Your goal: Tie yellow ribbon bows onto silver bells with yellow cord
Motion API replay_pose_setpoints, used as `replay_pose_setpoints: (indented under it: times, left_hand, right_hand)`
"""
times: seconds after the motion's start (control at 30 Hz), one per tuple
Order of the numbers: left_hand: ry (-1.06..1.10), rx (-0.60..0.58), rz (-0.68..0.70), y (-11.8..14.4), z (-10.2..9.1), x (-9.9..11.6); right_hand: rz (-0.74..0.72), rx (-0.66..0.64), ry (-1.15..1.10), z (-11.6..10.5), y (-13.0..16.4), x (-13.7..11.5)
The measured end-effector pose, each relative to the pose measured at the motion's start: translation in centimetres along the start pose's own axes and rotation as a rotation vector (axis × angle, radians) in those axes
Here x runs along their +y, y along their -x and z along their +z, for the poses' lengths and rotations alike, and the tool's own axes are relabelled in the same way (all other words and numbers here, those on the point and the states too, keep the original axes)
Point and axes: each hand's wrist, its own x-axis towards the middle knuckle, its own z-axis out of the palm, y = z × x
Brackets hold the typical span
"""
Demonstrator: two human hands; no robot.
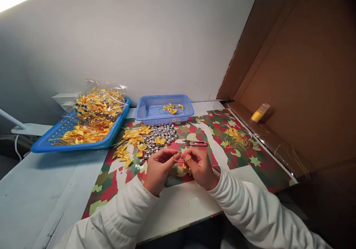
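Here, pinched at either end between the closed fingertips of the left hand (159, 169) and the right hand (200, 167), a gold cord loop (182, 157), long axis lying left to right, above the near-middle of the patterned mat (250, 160), just short of the silver bells (160, 135).

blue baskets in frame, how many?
2. A large blue tray at the left, piled with yellow bows and silver bells in a clear bag. A smaller blue basket at the back centre by the wall, holding a few yellow bows. None seem hidden.
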Motion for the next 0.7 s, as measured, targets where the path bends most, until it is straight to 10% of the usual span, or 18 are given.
replay_pose_setpoints:
  times: [0.7]
  left_hand:
    - [-0.048, 0.016, 0.048, -0.03, -0.08, 0.01]
  right_hand:
    - [-0.135, 0.019, 0.178, -0.04, 0.09, 0.23]
